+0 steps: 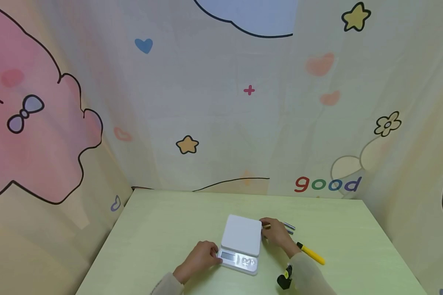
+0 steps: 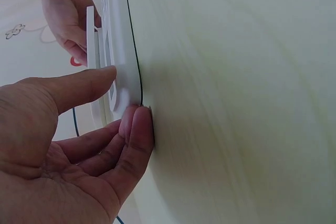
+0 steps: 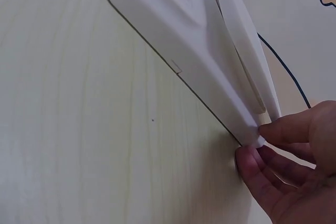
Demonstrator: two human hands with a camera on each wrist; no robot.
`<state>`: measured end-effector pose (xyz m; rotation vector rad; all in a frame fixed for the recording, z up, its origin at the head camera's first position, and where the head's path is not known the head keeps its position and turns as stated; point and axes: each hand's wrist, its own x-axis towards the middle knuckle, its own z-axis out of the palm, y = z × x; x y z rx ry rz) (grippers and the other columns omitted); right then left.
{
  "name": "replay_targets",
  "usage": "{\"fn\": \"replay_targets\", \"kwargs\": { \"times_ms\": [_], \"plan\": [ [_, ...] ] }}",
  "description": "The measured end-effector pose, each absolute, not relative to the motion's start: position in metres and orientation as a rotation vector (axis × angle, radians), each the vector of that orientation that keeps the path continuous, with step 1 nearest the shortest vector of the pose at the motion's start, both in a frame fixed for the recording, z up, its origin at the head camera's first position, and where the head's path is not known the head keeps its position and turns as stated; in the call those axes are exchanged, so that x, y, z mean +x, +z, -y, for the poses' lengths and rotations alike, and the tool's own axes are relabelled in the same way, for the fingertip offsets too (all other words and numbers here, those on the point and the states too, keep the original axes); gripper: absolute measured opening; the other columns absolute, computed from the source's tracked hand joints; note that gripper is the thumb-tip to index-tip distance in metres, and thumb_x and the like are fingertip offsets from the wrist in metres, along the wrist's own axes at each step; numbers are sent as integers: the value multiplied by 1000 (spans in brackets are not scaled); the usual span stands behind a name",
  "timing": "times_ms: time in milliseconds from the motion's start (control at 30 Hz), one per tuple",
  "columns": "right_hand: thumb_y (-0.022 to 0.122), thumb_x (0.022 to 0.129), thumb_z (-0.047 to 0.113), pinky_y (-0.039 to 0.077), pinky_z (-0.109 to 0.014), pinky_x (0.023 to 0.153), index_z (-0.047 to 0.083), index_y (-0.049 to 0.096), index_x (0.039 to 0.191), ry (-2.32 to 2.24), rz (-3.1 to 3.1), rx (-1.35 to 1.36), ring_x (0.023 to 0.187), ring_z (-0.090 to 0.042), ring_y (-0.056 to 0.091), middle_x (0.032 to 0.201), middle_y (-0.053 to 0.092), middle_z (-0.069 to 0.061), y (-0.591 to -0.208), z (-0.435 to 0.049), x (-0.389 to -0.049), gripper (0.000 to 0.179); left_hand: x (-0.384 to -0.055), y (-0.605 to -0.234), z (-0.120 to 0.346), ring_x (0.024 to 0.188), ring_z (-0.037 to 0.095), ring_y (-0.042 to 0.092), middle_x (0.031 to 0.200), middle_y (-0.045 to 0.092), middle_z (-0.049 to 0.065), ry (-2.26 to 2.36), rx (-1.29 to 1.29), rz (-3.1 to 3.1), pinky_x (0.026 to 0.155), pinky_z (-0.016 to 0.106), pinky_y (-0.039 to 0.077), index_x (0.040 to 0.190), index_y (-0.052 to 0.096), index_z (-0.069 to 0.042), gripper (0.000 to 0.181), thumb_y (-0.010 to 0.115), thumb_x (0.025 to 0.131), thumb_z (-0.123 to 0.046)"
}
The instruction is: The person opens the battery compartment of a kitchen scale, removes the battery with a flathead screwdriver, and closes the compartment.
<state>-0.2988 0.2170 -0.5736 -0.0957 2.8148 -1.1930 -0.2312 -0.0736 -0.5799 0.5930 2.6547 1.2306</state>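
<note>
A white digital kitchen scale [image 1: 241, 235] lies flat on the pale table, its display and buttons towards me. My left hand [image 1: 199, 260] holds its near left corner: in the left wrist view the thumb [image 2: 97, 85] lies on the upper edge and the curled fingers [image 2: 139, 129] are low against the corner at table level. At the far right corner, my right hand [image 1: 276, 233] pinches the scale, thumb [image 3: 286, 129] above and fingertips [image 3: 249, 163] at the bottom edge. The square weighing plate [image 1: 242, 234] is bare.
Right of the scale lie slim silver metal pieces [image 1: 289, 225], partly behind my right hand. A yellow-handled tool [image 1: 311, 254] with a black collar lies by the right wrist. Nearer me is a black and yellow object [image 1: 285, 279], partly covered by the sleeve. A printed curtain [image 1: 221, 123] hangs behind the table.
</note>
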Motion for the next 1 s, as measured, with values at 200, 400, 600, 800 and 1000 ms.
{"fn": "replay_targets", "kwargs": {
  "times_ms": [200,400,600,800,1000],
  "plan": [
    [63,90,5,58,-38,78,2,68,117,-1186,-2811,-97,103,-32,67,115,70,-16,-575,-214,-305,28,-226,-581,72,57,2,49,71,63,0,1232,586,-2659,53,18,43,92,68,6,24,80,77,-10],
    [65,88,3,58,-36,74,2,70,114,-1226,-2810,-112,99,-31,69,110,71,-16,-576,-210,-306,26,-224,-587,70,57,2,50,70,62,-3,1208,559,-2676,55,19,45,91,68,3,26,81,77,-14],
    [66,87,2,58,-39,76,1,71,111,-1252,-2830,-136,97,-32,70,106,72,-16,-576,-207,-306,24,-222,-590,68,58,3,49,69,60,-5,1191,533,-2692,56,19,44,87,67,-1,25,82,76,-18],
    [65,89,5,58,-39,78,1,69,114,-1212,-2841,-131,99,-31,69,108,71,-15,-577,-210,-307,26,-221,-584,70,59,3,51,72,62,-4,1200,540,-2670,57,20,45,93,68,2,28,78,79,-20],
    [61,93,6,58,-37,76,0,65,119,-1220,-2849,-136,102,-32,68,116,68,-17,-573,-212,-302,28,-226,-577,80,68,5,57,79,67,-2,1176,546,-2746,62,24,47,104,69,1,31,70,88,-25]
  ]
}}
